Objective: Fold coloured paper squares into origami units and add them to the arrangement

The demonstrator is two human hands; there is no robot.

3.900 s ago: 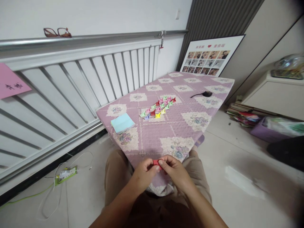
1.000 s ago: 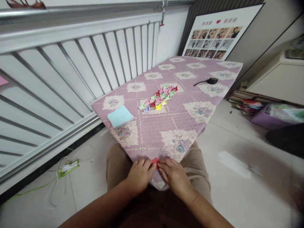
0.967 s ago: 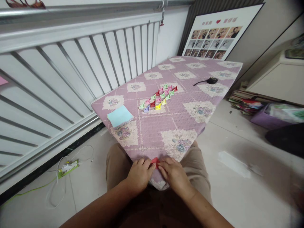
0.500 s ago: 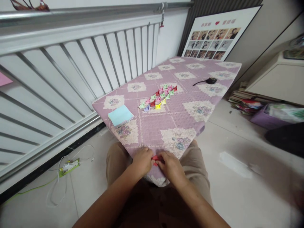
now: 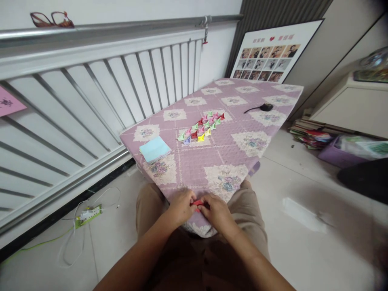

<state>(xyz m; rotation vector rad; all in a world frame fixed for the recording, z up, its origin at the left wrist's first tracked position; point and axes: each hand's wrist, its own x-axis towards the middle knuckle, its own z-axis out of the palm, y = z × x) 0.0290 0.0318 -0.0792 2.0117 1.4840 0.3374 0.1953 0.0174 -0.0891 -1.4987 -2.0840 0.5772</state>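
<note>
Between my two hands, at the near corner of the cloth-covered table (image 5: 209, 155), is a small piece of folded red paper (image 5: 198, 203). My left hand (image 5: 182, 207) pinches its left end, and the fingers of my right hand (image 5: 216, 209) close on its right end. The fingertips cover much of the paper, so its exact folds are hard to make out. Farther up the table several small folded paper pieces (image 5: 200, 138) in green, pink, red, yellow and purple stand in slanting rows. Left of them lies a stack of light blue square paper (image 5: 155, 149).
A black object with a short cord (image 5: 266, 107) lies toward the table's far right. A white radiator (image 5: 115, 93) runs along the left side, with glasses (image 5: 51, 19) on its pipe. A power strip (image 5: 88, 215) with cables is on the floor at left. A purple bin (image 5: 339, 151) stands right.
The view has tilted slightly upward, bringing more of the glasses and pink note into sight. Both hands keep hold of the red paper, with small finger shifts.
</note>
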